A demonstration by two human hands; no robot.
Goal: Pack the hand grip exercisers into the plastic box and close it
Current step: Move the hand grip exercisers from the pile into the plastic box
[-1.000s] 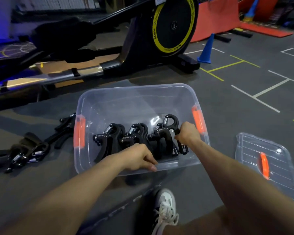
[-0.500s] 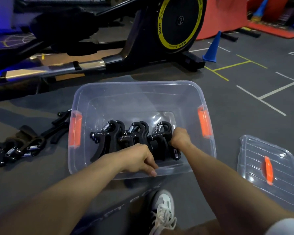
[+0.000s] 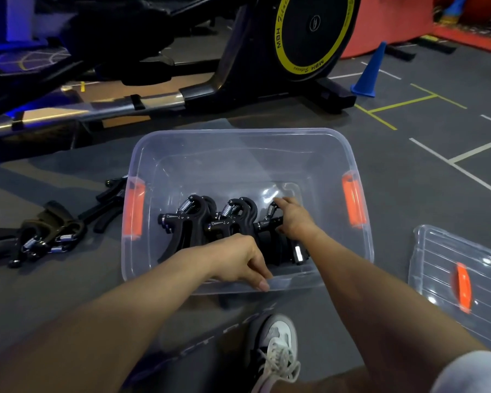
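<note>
Clear box [image 3: 247,143] is sitting open at center, lid [image 3: 448,268] lying off at 4 o'clock. Grippers [image 3: 210,222] are lining up inside, more grippers [image 3: 51,234] waiting at 9. Left hand [image 3: 236,259] is pinching the near rim; right hand [image 3: 292,219] is resting loosely on the rightmost one.

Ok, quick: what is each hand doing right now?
Left hand: grips the near rim of the clear plastic box.
Right hand: inside the box, resting on the rightmost black spring hand grip exerciser; whether it grips it cannot be told.
</note>
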